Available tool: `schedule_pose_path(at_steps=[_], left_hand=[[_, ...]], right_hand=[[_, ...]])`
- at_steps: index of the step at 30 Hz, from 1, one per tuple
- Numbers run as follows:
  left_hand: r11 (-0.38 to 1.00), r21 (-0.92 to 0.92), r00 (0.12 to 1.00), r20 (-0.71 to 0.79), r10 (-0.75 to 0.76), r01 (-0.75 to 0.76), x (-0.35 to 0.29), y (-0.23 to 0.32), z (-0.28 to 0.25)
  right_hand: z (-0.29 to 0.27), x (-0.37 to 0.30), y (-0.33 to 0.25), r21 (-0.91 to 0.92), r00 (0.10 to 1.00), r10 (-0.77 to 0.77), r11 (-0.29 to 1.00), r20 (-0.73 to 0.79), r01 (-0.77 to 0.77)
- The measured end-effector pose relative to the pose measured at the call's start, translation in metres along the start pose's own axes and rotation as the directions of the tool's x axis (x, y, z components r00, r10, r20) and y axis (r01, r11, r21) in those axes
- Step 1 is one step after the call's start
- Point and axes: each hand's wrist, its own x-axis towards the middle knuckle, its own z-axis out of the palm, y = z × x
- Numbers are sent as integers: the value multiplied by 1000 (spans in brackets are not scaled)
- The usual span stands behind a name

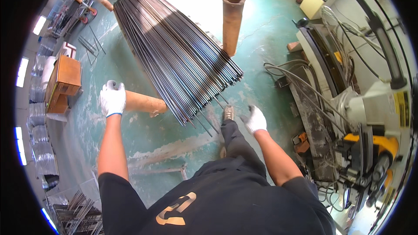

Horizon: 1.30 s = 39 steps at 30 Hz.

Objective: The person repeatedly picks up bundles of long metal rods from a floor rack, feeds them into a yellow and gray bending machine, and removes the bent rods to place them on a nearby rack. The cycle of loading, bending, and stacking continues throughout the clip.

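Note:
A large bundle of long dark steel rods (174,52) lies slanted across two rusty brown tubes. My left hand (112,99), in a white glove, rests on the end of the near horizontal tube (143,103), fingers curled over it. My right hand (254,119), also in a white glove, hangs free with fingers apart, just right of the rods' near ends (204,124). A second brown tube (232,19) stands upright behind the bundle. My shoe (228,113) is planted on the green floor below the rod ends.
A grey and yellow machine (361,122) with cables fills the right side. Brown boxes (64,82) sit at the left, a rack of bent metal parts (78,213) at lower left. A few loose rods (91,43) lie on the green floor (261,39).

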Motion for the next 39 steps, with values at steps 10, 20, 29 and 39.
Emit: schedule_pose_path(at_steps=[10, 20, 29, 39], left_hand=[[996, 80, 999, 10, 38, -38, 68, 60, 28], [1000, 14, 998, 47, -29, 28, 76, 77, 28], [999, -13, 999, 5, -35, 35, 78, 76, 32], [997, 66, 997, -55, -46, 49, 68, 71, 29]], right_hand=[[100, 278, -124, -287, 999, -18, 958, -36, 7], [146, 297, -138, -389, 989, -65, 914, 129, 111], [96, 344, -146, -278, 885, 74, 959, 460, 64], [42, 329, -180, -175, 816, 94, 984, 570, 9]])
